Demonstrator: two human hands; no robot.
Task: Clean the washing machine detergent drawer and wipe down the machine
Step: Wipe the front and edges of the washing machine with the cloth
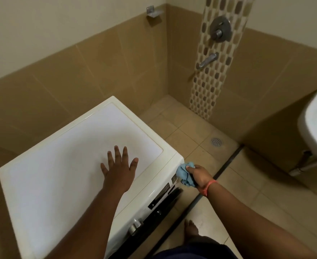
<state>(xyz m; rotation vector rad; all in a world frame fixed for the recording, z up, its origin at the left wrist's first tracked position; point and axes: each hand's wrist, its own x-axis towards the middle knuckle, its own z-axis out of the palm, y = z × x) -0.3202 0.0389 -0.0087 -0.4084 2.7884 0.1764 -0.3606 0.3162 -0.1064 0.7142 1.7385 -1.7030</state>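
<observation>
Two hands are engaged at the white washing machine (64, 171) standing against the tiled wall. Left hand (118, 170) lies flat on its lid, fingers spread. Right hand (198, 175) grips a blue cloth (184, 173), pressed against the front upper corner.

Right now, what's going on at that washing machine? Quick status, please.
Left hand flat, open on the washing machine top. Right hand gripping blue cloth, pressed at the front top corner. Detergent drawer not discernible. Nothing in the way.
</observation>
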